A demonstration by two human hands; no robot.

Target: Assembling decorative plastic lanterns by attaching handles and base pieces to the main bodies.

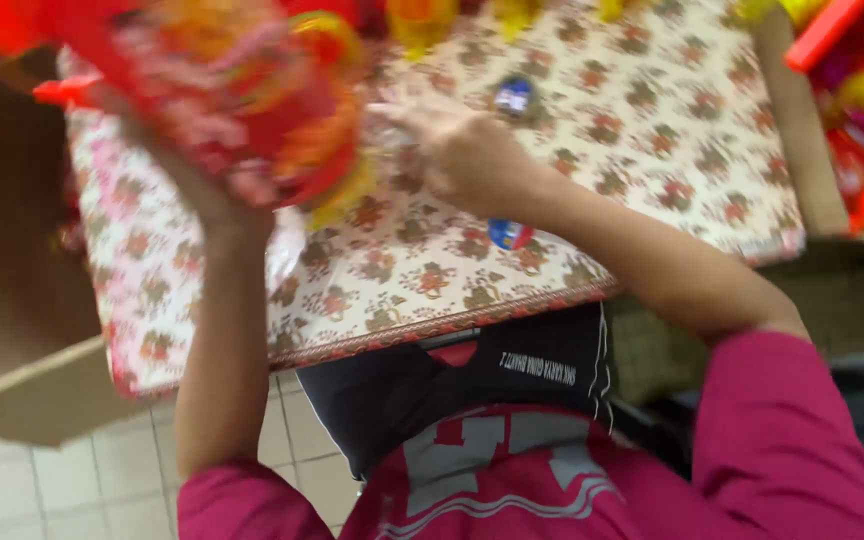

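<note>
The left hand [202, 195] holds up a blurred red and yellow bundle [252, 100] above the table [652, 120], the right hand [457, 150] touches it with fingers apart, so the work seems unfinished.

A cream cloth with a repeating red-and-brown floral print and a patterned red border covers the worktop [652, 110]. A blurred bundle of red, orange, yellow and pink wrapped decoration [252, 90] is raised above it. Two small blue-and-red round objects [510, 234] lie on the print. The magenta sleeves [782, 440] and white-lettered magenta shirt sit over black shorts, above pale grey floor tiles [102, 480].
</note>
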